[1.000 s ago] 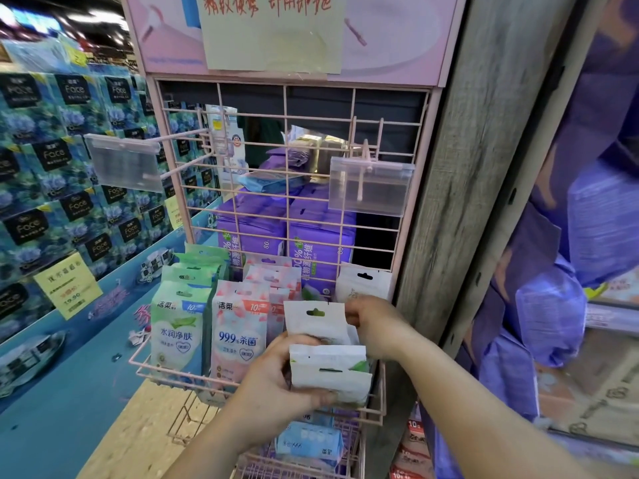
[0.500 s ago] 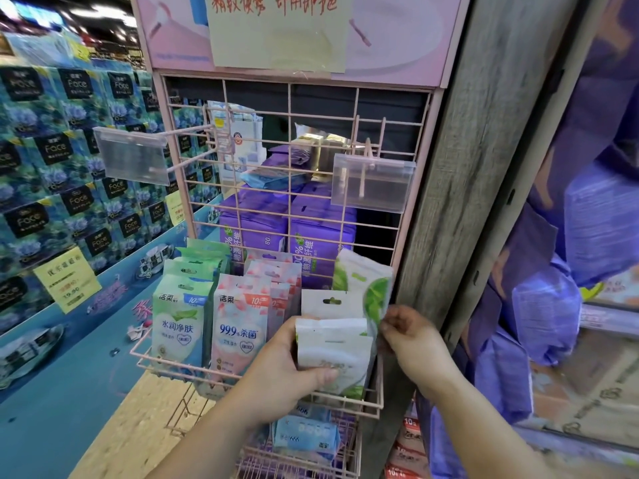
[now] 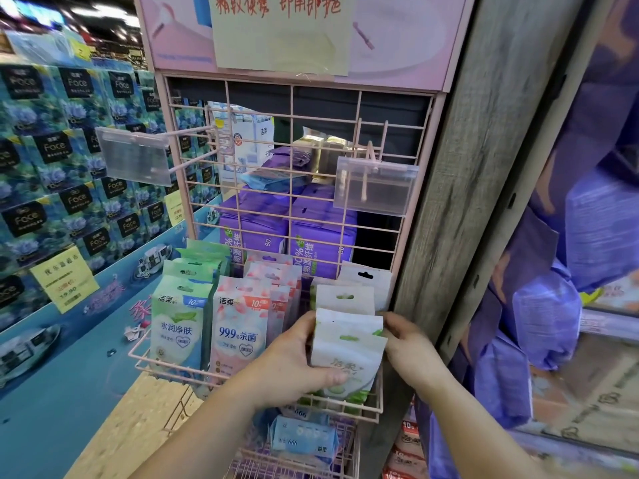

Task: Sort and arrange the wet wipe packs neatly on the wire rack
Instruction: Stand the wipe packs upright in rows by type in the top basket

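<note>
Closest to the viewer, two bare forearms reach in from the bottom edge toward a pink wire rack (image 3: 179, 209). The left hand (image 3: 294, 368) wraps around the front of a white wet wipe pack with green leaf print (image 3: 345, 357), thumb along the pack's left edge and fingers pressed across its lower face. The right hand (image 3: 408, 344) touches the same pack from the right, its fingertips at the pack's upper right corner — whether it is truly clasping the pack or only steadying it cannot be told. The pack stands upright in the rightmost column of the rack's upper wire basket (image 3: 166, 369), just in front of more white packs (image 3: 345, 297) lined up behind it.

To the left in the same basket stand two more columns: a row of pink packs (image 3: 240, 326) in the middle and a row of green packs (image 3: 179, 323) on the far left, all upright and facing forward. Below, in a lower basket, a blue pack (image 3: 304, 439) lies flat.

Higher on the rack's grid, two clear plastic label holders (image 3: 375, 184) hang on the ends of bare hooks. Behind the grid sit purple tissue boxes (image 3: 325, 243). A pink header board carries a pale paper notice (image 3: 280, 29) with red handwriting. To the left — further back — a wall of blue tissue packages (image 3: 62, 174) fills the shelves.
</note>
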`<state>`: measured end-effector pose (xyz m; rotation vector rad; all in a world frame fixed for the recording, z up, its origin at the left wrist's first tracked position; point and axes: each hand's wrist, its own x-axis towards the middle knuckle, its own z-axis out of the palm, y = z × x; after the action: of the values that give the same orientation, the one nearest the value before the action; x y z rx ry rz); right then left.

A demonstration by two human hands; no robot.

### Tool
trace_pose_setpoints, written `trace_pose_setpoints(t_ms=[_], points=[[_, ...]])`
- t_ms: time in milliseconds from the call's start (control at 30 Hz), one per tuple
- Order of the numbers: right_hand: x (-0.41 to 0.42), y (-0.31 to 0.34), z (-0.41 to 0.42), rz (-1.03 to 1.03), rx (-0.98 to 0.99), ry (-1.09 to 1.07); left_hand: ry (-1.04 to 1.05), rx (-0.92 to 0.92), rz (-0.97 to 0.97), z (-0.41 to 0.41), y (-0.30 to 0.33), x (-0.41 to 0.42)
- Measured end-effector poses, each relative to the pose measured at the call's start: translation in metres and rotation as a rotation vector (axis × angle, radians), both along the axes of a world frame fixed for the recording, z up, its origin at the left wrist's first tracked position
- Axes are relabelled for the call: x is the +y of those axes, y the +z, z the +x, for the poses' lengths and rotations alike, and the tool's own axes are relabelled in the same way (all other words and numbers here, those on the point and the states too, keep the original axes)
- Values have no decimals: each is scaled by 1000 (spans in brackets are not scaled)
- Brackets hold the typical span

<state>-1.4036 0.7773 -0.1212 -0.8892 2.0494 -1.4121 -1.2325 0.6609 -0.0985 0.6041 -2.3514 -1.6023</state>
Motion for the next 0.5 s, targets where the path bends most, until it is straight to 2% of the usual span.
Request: trace_pose_setpoints(t_ms=[167, 267, 367, 400, 433, 500], points=[[-11, 6, -4, -26, 58, -131, -14, 31, -54, 12, -5, 7], [-28, 9, -7, 128, 71, -61, 46, 79, -32, 17, -12, 5], [-44, 14, -8, 443, 274, -5, 90, 103, -36, 17, -16, 0], [-47, 14, -9, 487, 316, -8, 101, 105, -43, 16, -16, -1], [-49, 12, -11, 498, 317, -10, 106, 104, -52, 16, -16, -1], [-47, 5, -11, 394, 259, 17, 105, 97, -73, 16, -16, -1]])
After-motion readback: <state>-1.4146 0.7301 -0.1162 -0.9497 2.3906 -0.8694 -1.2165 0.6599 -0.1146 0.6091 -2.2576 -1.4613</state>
